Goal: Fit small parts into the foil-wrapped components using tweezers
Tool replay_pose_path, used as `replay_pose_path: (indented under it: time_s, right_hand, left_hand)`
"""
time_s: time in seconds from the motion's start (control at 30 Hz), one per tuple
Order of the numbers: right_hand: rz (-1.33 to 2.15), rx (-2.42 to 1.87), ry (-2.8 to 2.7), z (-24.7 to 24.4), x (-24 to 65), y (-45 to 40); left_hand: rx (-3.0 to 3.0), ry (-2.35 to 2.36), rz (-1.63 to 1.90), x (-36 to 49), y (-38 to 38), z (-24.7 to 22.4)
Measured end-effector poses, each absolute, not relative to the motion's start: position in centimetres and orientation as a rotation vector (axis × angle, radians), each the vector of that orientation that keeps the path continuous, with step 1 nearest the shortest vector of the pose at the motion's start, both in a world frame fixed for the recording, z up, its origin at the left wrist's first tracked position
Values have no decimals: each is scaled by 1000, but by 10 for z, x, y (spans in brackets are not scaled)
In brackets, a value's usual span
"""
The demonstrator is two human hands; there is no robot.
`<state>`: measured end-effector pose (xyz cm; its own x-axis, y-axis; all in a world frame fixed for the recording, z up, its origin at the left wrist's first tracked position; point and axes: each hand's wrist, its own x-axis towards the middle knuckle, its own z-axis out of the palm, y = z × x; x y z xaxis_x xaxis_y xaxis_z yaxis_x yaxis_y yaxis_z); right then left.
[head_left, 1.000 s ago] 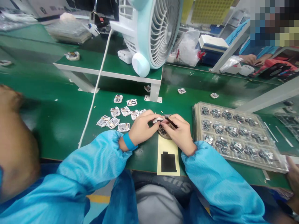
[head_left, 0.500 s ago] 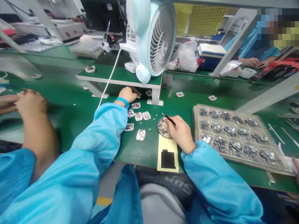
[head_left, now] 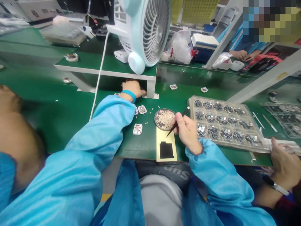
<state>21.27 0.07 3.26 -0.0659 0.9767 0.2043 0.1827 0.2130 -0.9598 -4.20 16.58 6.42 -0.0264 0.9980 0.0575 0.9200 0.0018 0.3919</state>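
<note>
My left hand (head_left: 133,87), with a blue band at its wrist, reaches under the green shelf. Its fingertips are hidden, so whatever they touch cannot be made out. My right hand (head_left: 189,131) grips black tweezers (head_left: 174,126), one end slanting down over a yellow paper (head_left: 161,135) with a black rectangle (head_left: 166,150) on it. Beside that hand lies a round dish (head_left: 162,117) of tiny beige and dark pieces. Small white casings (head_left: 142,109) sit near my left forearm, and another white casing (head_left: 137,129) lies closer to me.
A pale blue fan (head_left: 136,40) stands on the shelf (head_left: 105,71); its white cable (head_left: 100,73) runs down. Right of the dish is a clear compartment tray (head_left: 225,138) of metallic parts. Another person's hand (head_left: 285,161) touches paper at right; a person's arm (head_left: 18,135) is at left.
My left hand has gone further under the shelf. My right hand has turned, and the tweezers have swung from the dish to above the yellow paper. Another person's hand has come in at right.
</note>
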Motion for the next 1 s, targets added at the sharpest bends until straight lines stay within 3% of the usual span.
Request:
replay_pose_path:
  time_s: [0.1, 0.27, 0.37, 0.83, 1.0]
  right_hand:
    - [1299, -1118, -1473, 18, 224, -19]
    - [1264, -1082, -1493, -9, 236, -37]
    - [1260, -1067, -1401, -17, 236, -39]
    - [1249, -1081, -1473, -15, 237, -41]
    - [1018, -944, -1411, -11, 235, -45]
  left_hand:
    - [2112, 1926, 509, -44, 107, 66]
    - [1705, 1194, 727, -10, -11, 31]
    - [1683, 1146, 774, 15, -45, 8]
    - [1856, 1308, 691, 22, -48, 2]
    - [1724, 1262, 735, 22, -41, 1]
